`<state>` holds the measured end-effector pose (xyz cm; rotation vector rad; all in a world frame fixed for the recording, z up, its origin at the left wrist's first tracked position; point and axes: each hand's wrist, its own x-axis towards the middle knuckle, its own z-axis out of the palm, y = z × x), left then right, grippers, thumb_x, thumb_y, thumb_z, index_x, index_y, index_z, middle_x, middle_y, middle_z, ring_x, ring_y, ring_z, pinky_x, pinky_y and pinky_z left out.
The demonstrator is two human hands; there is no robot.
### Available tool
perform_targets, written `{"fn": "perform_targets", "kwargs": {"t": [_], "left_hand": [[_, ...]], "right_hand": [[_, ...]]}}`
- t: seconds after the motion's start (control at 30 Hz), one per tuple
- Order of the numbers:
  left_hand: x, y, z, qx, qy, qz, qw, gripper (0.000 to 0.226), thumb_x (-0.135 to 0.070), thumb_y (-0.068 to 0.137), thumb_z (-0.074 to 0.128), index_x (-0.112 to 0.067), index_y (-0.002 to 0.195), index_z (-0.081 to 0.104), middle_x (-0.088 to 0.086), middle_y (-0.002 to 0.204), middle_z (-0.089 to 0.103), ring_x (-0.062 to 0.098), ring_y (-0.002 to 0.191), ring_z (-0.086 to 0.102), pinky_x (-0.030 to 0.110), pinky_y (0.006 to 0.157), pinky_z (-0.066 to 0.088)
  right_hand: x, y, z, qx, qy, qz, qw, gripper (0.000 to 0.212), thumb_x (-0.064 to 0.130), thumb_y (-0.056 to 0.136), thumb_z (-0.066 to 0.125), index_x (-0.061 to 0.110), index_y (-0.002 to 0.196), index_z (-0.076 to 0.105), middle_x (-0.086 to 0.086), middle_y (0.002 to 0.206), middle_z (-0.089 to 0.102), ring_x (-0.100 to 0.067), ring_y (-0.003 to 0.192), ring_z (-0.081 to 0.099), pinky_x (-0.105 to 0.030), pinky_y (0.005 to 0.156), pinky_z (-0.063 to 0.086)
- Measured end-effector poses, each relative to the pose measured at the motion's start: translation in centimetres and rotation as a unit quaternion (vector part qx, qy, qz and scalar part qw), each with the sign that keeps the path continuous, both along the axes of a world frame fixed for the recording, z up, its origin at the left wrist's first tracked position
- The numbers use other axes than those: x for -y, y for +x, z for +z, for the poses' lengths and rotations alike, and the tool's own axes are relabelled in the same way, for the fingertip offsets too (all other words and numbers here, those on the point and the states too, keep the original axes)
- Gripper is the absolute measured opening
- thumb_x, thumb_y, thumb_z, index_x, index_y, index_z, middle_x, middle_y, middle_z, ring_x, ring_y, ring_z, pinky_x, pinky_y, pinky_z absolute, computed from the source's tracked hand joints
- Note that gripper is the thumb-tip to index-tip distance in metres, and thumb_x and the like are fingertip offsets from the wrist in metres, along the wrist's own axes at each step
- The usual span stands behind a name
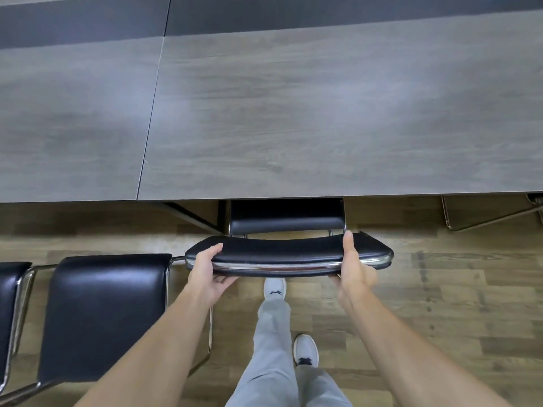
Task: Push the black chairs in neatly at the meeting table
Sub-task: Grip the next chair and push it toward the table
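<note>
Black vinyl and chrome tubing are showing at the far left, where a chair (8,306) is sitting only partly in view, well back from the grey wood-grain meeting table (293,113). Just beside it, a second black chair (102,315) is standing clear of the table edge and, by my reading, is waiting to be pushed in. Moving right, the left hand (207,270) is wrapping the backrest (282,255) of the middle chair, thumb on top, fingers underneath. Its seat (286,215) is already sliding under the tabletop, so this one looks nearly home. The right hand (352,265) is gripping the same backrest likewise. Farther right, a chrome frame (482,215) is lying under the table, seemingly tucked.
</note>
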<state>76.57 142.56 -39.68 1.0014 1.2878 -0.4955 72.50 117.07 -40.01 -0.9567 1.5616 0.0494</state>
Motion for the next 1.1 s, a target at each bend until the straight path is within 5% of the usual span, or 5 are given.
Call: {"fn": "perform_targets", "kwargs": {"t": [0.3,0.4,0.57,0.83,1.1], "left_hand": [[-0.8,5.5,-0.6,0.056,-0.01,-0.037,0.998,0.073,-0.066,0.077,0.07,-0.013,0.124,0.055,0.013,0.121,0.063,0.03,0.109,0.064,0.048,0.09,0.056],[-1.3,7.0,-0.6,0.064,-0.008,-0.052,0.997,0.08,-0.072,0.073,0.066,-0.016,0.129,0.053,0.012,0.125,0.061,0.029,0.109,0.063,0.048,0.09,0.056],[-1.6,9.1,-0.7,0.072,-0.004,-0.062,0.995,0.083,-0.072,0.075,0.065,-0.018,0.135,0.052,0.01,0.126,0.06,0.03,0.11,0.063,0.05,0.091,0.056],[-1.7,10.8,-0.8,0.075,0.001,-0.071,0.995,0.084,-0.073,0.076,0.063,-0.017,0.137,0.051,0.009,0.125,0.06,0.028,0.108,0.062,0.047,0.081,0.057],[-1.5,10.8,-0.4,0.065,-0.014,-0.057,0.996,0.078,-0.069,0.078,0.065,-0.016,0.132,0.051,0.012,0.126,0.059,0.033,0.116,0.059,0.053,0.102,0.049]], "right_hand": [[-1.2,5.0,0.5,-0.009,-0.01,0.018,1.0,0.091,0.077,0.059,0.076,-0.002,0.101,0.058,-0.015,0.099,0.07,-0.029,0.105,0.065,-0.053,0.089,0.056],[-1.5,6.2,0.6,0.006,-0.009,0.019,1.0,0.094,0.079,0.056,0.075,-0.001,0.103,0.058,-0.007,0.085,0.065,-0.028,0.104,0.067,-0.052,0.089,0.057],[-1.9,8.1,0.6,0.012,-0.001,0.008,1.0,0.105,0.077,0.058,0.076,-0.008,0.115,0.052,-0.019,0.106,0.07,-0.031,0.114,0.061,-0.056,0.091,0.054],[-2.2,9.6,0.3,0.022,0.0,-0.011,1.0,0.108,0.074,0.058,0.079,-0.01,0.122,0.053,-0.018,0.11,0.071,-0.033,0.116,0.06,-0.059,0.091,0.052],[-2.1,9.8,0.7,0.038,0.005,0.0,0.999,0.073,0.068,0.067,0.078,0.005,0.098,0.057,-0.008,0.094,0.065,-0.019,0.086,0.067,-0.04,0.077,0.06]]}}
